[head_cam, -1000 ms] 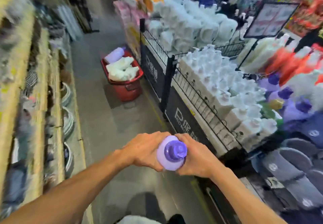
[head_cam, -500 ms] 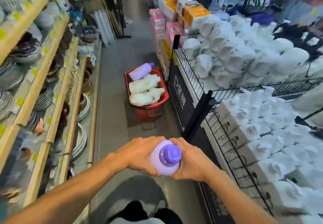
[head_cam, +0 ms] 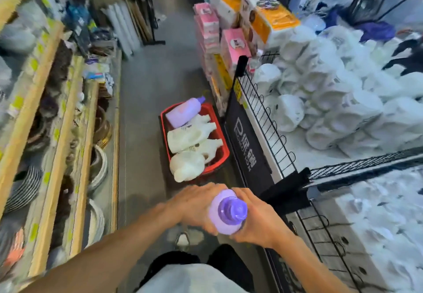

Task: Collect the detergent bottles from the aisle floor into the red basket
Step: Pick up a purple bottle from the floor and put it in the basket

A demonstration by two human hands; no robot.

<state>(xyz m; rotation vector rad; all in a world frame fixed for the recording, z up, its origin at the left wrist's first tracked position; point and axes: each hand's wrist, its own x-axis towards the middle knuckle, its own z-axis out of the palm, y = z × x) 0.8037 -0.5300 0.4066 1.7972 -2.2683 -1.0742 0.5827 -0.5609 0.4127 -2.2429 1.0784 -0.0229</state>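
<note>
I hold a purple detergent bottle [head_cam: 229, 212] upright in front of me, its darker purple cap toward the camera. My left hand [head_cam: 196, 205] grips its left side and my right hand [head_cam: 256, 219] grips its right side. Just ahead on the aisle floor stands the red basket [head_cam: 223, 149]. Inside it lie three white detergent bottles [head_cam: 190, 134], and a second purple bottle [head_cam: 183, 112] rests across its far rim. The bottle in my hands is a short way in front of the basket's near edge.
Wooden shelves with plates and bowls [head_cam: 57, 132] line the left side. A black wire display rack [head_cam: 258, 118] of white packages [head_cam: 332, 100] borders the right, with pink and orange boxes [head_cam: 229, 31] behind it. The grey floor [head_cam: 146, 100] runs between them.
The basket has come much closer and lower in view as I walked toward it. Both hands have kept the same hold on the purple bottle.
</note>
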